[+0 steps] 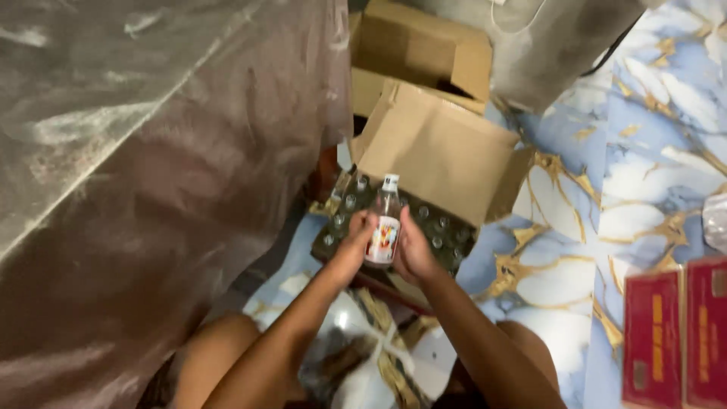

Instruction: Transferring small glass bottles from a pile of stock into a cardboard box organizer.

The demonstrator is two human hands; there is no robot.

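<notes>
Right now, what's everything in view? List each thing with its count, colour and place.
small bottle: one, clear with white cap and label, held between both hands
open carton: one, brown, ahead, holds many more bottles
second carton: one, brown, behind the first
plastic sheet: one, translucent, left
red boxes: two, lower right
floor: blue-white marble with gold veins
left hand: on the bottle's left
right hand: on its right

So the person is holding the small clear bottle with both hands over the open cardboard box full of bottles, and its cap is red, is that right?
Not quite: the head view shows a white cap, not red. The rest holds: the left hand and right hand hold the small clear bottle over the open cardboard box full of bottles.
</notes>
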